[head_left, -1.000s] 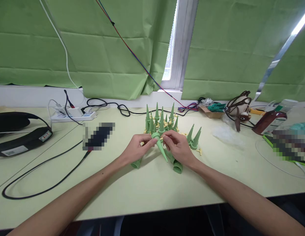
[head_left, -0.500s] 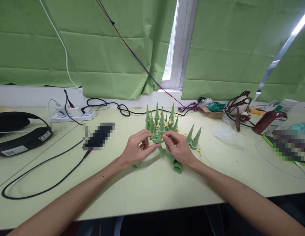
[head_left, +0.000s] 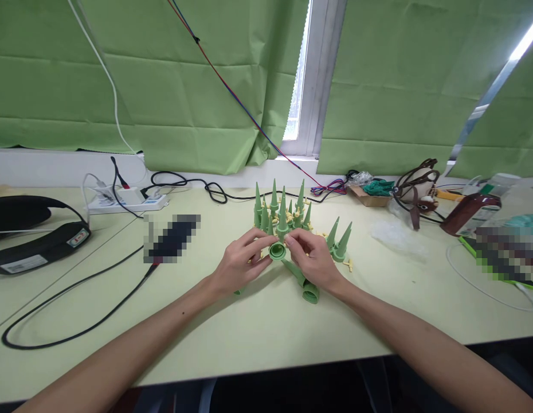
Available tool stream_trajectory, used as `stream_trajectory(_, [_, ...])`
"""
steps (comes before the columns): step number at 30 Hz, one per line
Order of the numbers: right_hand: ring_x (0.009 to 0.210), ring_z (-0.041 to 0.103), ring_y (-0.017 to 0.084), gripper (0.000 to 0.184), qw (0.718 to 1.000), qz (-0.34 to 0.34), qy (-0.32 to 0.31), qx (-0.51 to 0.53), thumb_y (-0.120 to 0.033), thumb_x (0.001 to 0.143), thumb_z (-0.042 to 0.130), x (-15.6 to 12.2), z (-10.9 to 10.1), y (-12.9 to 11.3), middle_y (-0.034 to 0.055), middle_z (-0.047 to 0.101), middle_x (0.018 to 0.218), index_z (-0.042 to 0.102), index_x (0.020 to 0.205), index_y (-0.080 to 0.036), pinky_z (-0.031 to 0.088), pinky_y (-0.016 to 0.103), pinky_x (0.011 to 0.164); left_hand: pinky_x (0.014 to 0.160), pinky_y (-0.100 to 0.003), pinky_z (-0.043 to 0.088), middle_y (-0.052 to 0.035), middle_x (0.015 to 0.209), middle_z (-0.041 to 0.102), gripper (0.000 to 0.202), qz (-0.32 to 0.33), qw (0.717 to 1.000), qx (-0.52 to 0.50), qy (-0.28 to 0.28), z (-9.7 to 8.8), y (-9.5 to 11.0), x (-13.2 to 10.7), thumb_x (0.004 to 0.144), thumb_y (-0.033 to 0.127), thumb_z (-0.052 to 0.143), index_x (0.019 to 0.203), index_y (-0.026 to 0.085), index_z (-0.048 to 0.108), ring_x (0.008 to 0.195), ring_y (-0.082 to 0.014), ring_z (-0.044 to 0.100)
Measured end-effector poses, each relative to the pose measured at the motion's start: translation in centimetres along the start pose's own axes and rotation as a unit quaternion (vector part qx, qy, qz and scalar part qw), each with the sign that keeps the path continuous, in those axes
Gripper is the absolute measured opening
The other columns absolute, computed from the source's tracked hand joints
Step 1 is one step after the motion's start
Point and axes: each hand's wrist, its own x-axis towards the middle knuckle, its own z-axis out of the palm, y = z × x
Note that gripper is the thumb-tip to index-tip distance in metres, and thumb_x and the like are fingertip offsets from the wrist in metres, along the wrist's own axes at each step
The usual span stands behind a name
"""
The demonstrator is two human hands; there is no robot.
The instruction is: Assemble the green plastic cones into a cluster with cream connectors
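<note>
Between my hands is a green plastic plant watering spike [head_left: 277, 251], its round threaded opening turned toward me and its point hidden behind. My left hand [head_left: 239, 258] grips its rim from the left, thumb below and fingers above. My right hand [head_left: 312, 252] is pinched at the spike's right side; its fingertips hide what is between them. Just beyond stand several upright green spikes [head_left: 283, 215] among small yellow valves [head_left: 298, 211]. Another spike [head_left: 310, 292] lies on its side below my right hand. Two more spikes [head_left: 343, 244] stand to the right, near a loose yellow valve [head_left: 349, 264].
A power strip [head_left: 124, 202] and black cable lie at the back left, with a blurred dark device [head_left: 174, 238] nearer. A black padded object [head_left: 43, 249] sits far left. At right are a cardboard box [head_left: 369, 196], crumpled plastic [head_left: 398, 238] and a brown bottle [head_left: 471, 213].
The held spike has tilted, so its opening now faces me and its point no longer shows. My left fingers have shifted around its rim; my right hand has barely moved.
</note>
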Motion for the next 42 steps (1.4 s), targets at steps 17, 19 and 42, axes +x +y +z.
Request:
stream_trajectory(17, [0.054, 0.047, 0.010, 0.023, 0.999, 0.005, 0.009, 0.042, -0.036, 0.097, 0.051, -0.1, 0.2, 0.4, 0.0007, 0.056, 0.071, 0.060, 0.086, -0.019, 0.037, 0.023, 0.047, 0.056, -0.026, 0.035, 0.0017, 0.056, 0.042, 0.048, -0.252, 0.954, -0.134, -0.090, -0.3, 0.8, 1.1, 0.102, 0.036, 0.032, 0.059, 0.017, 0.041, 0.055, -0.0104, 0.038])
stream_trajectory(19, [0.054, 0.048, 0.010, 0.024, 0.999, 0.004, 0.003, 0.035, -0.037, 0.097, 0.050, -0.1, 0.2, 0.4, 0.0013, 0.057, 0.072, 0.061, 0.086, -0.019, 0.037, 0.023, 0.047, 0.056, -0.026, 0.035, 0.0016, 0.056, 0.042, 0.051, -0.260, 0.949, -0.145, -0.101, -0.4, 0.8, 1.1, 0.102, 0.040, 0.032, 0.058, 0.017, 0.042, 0.055, -0.0105, 0.038])
stream_trajectory(42, [0.052, 0.040, 0.010, 0.026, 1.000, -0.001, 0.005, -0.021, -0.037, 0.096, 0.052, 0.2, -0.1, 0.2, -0.0030, 0.047, 0.061, 0.057, 0.077, -0.019, 0.032, 0.025, 0.050, 0.048, -0.021, 0.039, -0.0034, 0.084, 0.057, 0.014, -0.164, 0.978, -0.120, -0.047, 0.1, 0.3, 0.5, 0.089, 0.029, 0.064, 0.095, 0.017, 0.063, 0.058, -0.0079, 0.044])
